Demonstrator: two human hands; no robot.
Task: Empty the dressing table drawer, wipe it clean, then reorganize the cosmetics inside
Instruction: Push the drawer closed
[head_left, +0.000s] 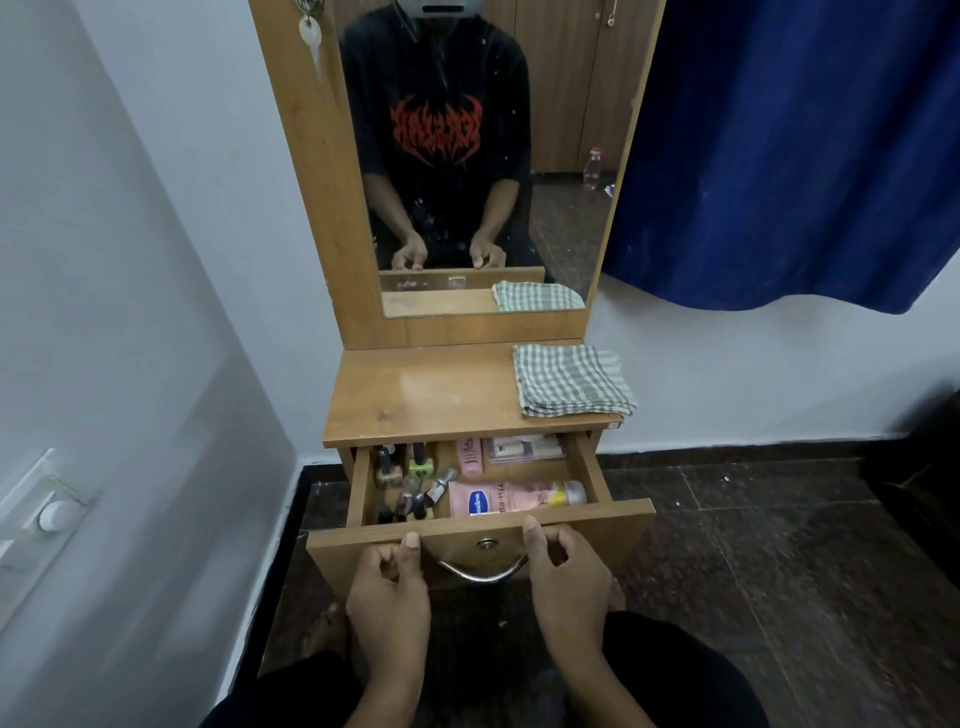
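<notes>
The wooden dressing table drawer (618, 512) is pulled out. It holds several nail polish bottles (410, 480) on the left, a pink Vaseline lotion bottle (511, 498) lying along the front, a small pink tube (469, 457) and a flat clear pack (524, 448) at the back. My left hand (389, 597) and my right hand (569, 582) are at the drawer front, either side of the metal handle (480, 570). Each thumb tip touches the panel's top edge. The fingers are curled in front of the panel with nothing in them.
A folded green-and-white checked cloth (571, 381) lies on the right of the table top (415, 395). A mirror (467, 156) rises behind it, with keys (310, 31) hanging on its frame. White wall with a switch plate (41, 514) at left, blue curtain (789, 156) at right, dark tiled floor (779, 571).
</notes>
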